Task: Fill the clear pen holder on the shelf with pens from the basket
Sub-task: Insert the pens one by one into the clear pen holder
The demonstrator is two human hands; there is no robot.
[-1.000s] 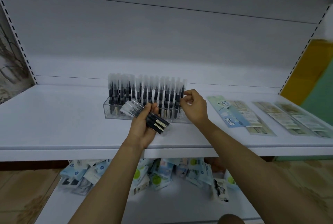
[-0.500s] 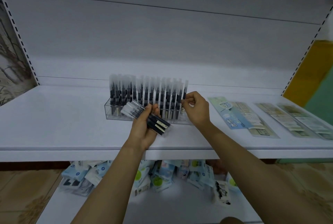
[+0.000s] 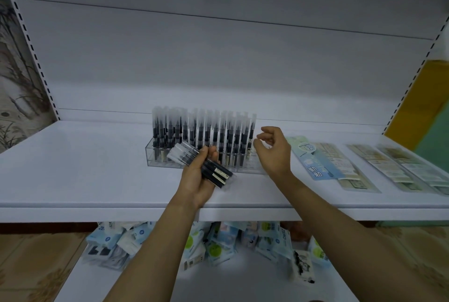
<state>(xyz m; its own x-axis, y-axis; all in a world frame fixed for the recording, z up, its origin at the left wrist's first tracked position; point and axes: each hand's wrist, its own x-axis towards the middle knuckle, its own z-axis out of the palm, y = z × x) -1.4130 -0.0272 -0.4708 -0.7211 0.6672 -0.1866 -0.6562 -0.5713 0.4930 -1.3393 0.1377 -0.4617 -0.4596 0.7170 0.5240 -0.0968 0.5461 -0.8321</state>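
Left hand (image 3: 194, 180) first: it grasps a bundle of black pens (image 3: 213, 170) with clear caps, fingers curled round them, the bundle tilted with the caps up to the left. Right hand (image 3: 274, 153) is released, fingers loosely curled and holding nothing, hovering at the right end of the holder. Beneath my forearms, on the lower shelf (image 3: 230, 280), lies a heap of blue and white packets (image 3: 218, 243). Both hands are out over the white shelf (image 3: 73, 168). Just behind the bundle stands the clear pen holder (image 3: 151, 156), near the middle of that shelf, packed with upright pens (image 3: 201, 126), caps up, in close rows. To its right, flat packaged cards (image 3: 323, 158) lie side by side on the shelf. Behind everything rises the plain white back panel (image 3: 218, 58).
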